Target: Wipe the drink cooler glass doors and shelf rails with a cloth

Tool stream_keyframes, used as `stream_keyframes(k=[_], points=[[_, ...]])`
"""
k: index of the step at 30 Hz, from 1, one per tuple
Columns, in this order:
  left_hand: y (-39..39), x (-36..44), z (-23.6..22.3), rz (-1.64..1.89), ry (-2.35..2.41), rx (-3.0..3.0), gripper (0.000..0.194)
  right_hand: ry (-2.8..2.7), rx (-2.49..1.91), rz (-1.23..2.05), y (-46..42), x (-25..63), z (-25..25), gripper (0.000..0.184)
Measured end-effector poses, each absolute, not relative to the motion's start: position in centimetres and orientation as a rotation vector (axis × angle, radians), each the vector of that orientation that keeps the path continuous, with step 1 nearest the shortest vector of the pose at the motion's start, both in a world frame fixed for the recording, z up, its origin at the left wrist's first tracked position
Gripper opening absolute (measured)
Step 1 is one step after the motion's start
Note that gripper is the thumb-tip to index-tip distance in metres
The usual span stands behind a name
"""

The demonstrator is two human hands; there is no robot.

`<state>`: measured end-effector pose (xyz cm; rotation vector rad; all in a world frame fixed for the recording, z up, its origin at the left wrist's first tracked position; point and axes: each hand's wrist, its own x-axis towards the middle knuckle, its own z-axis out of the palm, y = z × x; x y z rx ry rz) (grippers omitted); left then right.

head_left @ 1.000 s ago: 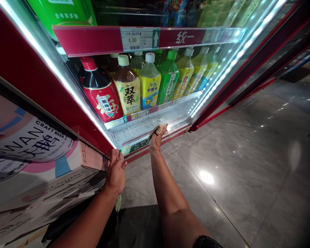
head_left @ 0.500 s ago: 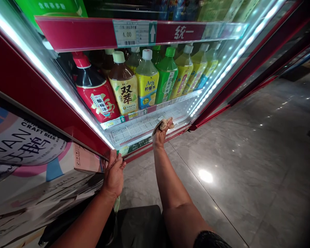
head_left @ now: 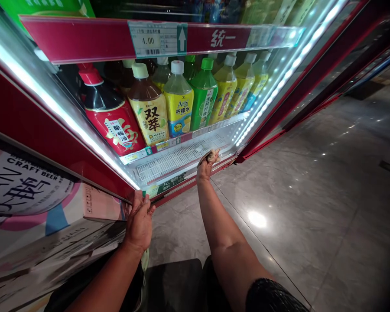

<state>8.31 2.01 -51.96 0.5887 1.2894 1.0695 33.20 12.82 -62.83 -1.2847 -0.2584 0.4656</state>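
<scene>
In the head view, my right hand (head_left: pixel 205 168) is closed around a bunched, light-coloured cloth (head_left: pixel 217 155) at the lower front edge of a lit drinks fridge. The cloth is close to the bottom ledge (head_left: pixel 185 177), below a white wire rack (head_left: pixel 182 157). My left hand (head_left: pixel 139 223) leans against the red fridge frame (head_left: pixel 94 171) at its lower left corner. Its fingers are stretched out and hold nothing. Above the rack, a shelf carries bottled drinks, among them a red-labelled bottle (head_left: pixel 115 123) and a green bottle (head_left: pixel 204 99).
Printed cartons (head_left: pixel 35 195) stand tight against the fridge on the left. A red shelf strip (head_left: pixel 84 41) with a price tag (head_left: pixel 156 40) crosses above the bottles. Shiny grey floor tiles (head_left: pixel 299 195) stretch out to the right. A dark flat shape (head_left: pixel 173 284) lies low between my arms.
My right hand has slid a little to the right along the bottom ledge with the cloth. The left hand stays at the frame corner, while the whole view has shifted slightly.
</scene>
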Motion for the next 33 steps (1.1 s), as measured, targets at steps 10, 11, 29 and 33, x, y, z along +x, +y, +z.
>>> stream_keyframes(k=[10, 11, 29, 33], points=[[1.9, 8.5, -51.8, 1.066, 1.286, 0.604, 0.054, -0.296, -1.294, 0.376, 13.2, 36.9, -63.6, 0.087], [1.9, 8.5, -51.8, 1.065, 1.29, 0.598, 0.055, -0.258, -1.299, 0.405, 13.3, 37.4, -63.6, 0.087], [1.8, 8.6, -51.5, 1.069, 1.315, 0.57, 0.054, -0.29, -1.24, 0.307, 13.9, 41.7, -64.6, 0.087], [1.9, 8.7, -51.5, 1.066, 1.326, 0.566, 0.055, -0.196, -1.334, 0.337, 13.6, 42.9, -64.7, 0.084]])
